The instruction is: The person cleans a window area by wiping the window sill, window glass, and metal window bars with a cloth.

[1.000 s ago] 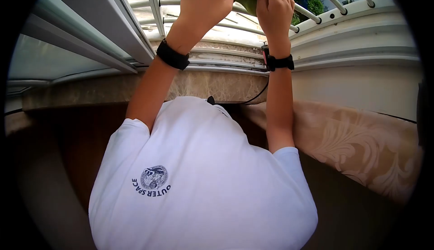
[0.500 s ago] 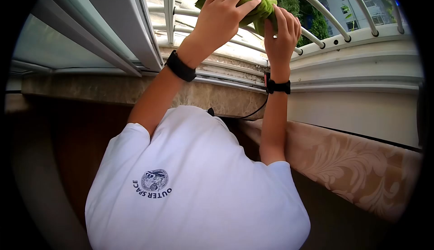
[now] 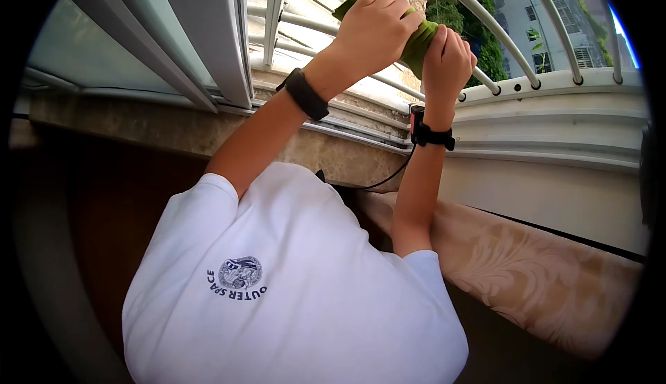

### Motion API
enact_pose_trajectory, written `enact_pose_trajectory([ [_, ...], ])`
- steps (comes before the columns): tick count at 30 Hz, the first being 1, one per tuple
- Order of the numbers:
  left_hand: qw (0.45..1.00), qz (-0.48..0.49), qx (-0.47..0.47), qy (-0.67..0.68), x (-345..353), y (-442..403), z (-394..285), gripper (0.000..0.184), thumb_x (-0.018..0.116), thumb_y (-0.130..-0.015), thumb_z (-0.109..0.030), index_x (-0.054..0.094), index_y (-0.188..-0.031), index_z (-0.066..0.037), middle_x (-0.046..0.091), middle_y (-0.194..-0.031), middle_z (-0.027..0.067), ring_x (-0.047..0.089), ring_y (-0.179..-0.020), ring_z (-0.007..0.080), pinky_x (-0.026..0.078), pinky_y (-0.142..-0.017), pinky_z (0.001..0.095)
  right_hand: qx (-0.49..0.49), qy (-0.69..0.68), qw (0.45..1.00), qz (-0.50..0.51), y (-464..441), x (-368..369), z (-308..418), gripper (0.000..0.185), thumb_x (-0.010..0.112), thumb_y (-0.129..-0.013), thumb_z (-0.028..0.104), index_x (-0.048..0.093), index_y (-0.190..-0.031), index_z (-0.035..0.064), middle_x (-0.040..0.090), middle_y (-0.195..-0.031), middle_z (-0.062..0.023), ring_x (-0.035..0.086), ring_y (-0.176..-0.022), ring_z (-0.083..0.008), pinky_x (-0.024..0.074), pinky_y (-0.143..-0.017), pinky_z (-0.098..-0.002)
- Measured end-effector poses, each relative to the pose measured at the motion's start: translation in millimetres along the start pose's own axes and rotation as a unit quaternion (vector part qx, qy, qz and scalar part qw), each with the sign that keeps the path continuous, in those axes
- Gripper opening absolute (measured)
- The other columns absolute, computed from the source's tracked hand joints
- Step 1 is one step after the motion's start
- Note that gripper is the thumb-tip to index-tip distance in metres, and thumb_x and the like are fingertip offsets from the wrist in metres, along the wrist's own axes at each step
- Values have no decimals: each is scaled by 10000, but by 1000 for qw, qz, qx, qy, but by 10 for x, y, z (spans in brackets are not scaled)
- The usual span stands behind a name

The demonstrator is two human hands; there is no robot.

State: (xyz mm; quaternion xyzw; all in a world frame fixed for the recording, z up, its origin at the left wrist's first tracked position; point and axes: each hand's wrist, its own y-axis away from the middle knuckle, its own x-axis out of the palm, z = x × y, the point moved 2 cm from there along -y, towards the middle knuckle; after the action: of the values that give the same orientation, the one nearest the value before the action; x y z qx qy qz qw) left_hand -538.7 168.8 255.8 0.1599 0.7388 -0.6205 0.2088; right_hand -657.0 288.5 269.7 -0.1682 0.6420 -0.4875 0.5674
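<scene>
A green cloth (image 3: 419,45) is stretched between my two hands at the white railing bars outside the window. My left hand (image 3: 378,31) is closed around its left part, with a corner of cloth showing past the knuckles. On the right, my right hand (image 3: 449,61) grips the other end in a fist. The cloth looks bunched up, and some of it hangs down between the hands. Bars pass behind the cloth; whether it touches them I cannot tell. Each wrist wears a black band (image 3: 305,94).
A sliding window frame (image 3: 208,37) stands at the left above a stone sill (image 3: 139,129). A thin black cable (image 3: 392,178) runs below my right wrist. Patterned curtain fabric (image 3: 527,266) lies at the lower right. Trees and a building show beyond the bars.
Both hands sit slightly lower and further right in view, as the scene has shifted too. The fingers have closed more tightly on the cloth, and less of it shows.
</scene>
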Motion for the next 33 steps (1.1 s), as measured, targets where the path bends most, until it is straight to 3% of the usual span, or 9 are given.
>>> enact_pose_trajectory([
  [3,998,-50,-35,-17,-259,134,201,193,717,-927,-128,731,-1119,-136,707,-1011,23,658,-1046,243,457,-1024,411,11,23,999,23,67,-78,-197,331,567,-1050,294,702,-819,100,706,-831,-37,638,-832,-284,442,-856,-423],
  [9,994,-82,-65,-19,-238,149,191,156,713,-905,-89,750,-1050,-136,717,-1013,26,665,-1023,249,470,-1018,411,32,25,998,53,12,-77,-2,279,613,-1032,307,736,-889,101,722,-877,-21,652,-882,-265,420,-925,-388],
  [11,993,-99,-59,31,-235,142,154,189,712,-879,-42,753,-1048,-118,717,-1010,36,672,-1015,258,477,-1009,422,7,-24,999,40,3,-75,167,216,648,-1020,267,744,-920,101,731,-905,-15,652,-886,-253,414,-942,-382],
  [15,986,-94,-77,114,-467,211,-2,291,697,-820,64,753,-1073,-70,715,-1022,79,687,-1016,291,517,-945,430,-35,-99,988,-113,175,40,180,49,710,-967,97,719,-931,66,718,-945,-53,648,-931,-276,429,-962,-407],
  [18,988,-71,-96,98,-630,359,-44,317,682,-812,80,753,-1089,-57,708,-1064,92,686,-1039,302,537,-914,426,-27,-183,976,-113,342,-21,390,44,713,-956,74,694,-943,37,699,-954,-96,647,-966,-306,456,-949,-431],
  [20,990,-59,-106,68,-686,477,-12,325,680,-808,85,752,-1092,-56,704,-1085,92,685,-1046,302,536,-917,428,-94,-114,987,-69,463,36,511,45,702,-955,60,667,-966,33,688,-1014,-128,640,-971,-335,478,-917,-446],
  [24,986,41,-160,24,-526,717,146,330,652,-802,56,750,-1100,-46,702,-1127,119,672,-1098,313,519,-970,422,-47,-154,986,41,727,356,452,54,656,-988,78,646,-948,44,694,-1005,-133,647,-958,-360,489,-881,-459],
  [29,991,4,-134,-13,-261,870,264,301,674,-826,-25,719,-1123,-25,695,-1121,142,656,-1117,337,493,-1023,455,-20,-167,977,130,619,425,410,126,614,-1022,109,613,-919,36,653,-840,-134,628,-817,-356,479,-786,-467],
  [33,991,31,-133,-10,-160,798,238,245,671,-858,-57,692,-1102,-43,687,-1081,141,652,-1087,334,470,-1031,469,24,-135,965,224,501,483,480,132,624,-1019,135,601,-930,40,653,-831,-136,631,-822,-355,478,-796,-474],
])
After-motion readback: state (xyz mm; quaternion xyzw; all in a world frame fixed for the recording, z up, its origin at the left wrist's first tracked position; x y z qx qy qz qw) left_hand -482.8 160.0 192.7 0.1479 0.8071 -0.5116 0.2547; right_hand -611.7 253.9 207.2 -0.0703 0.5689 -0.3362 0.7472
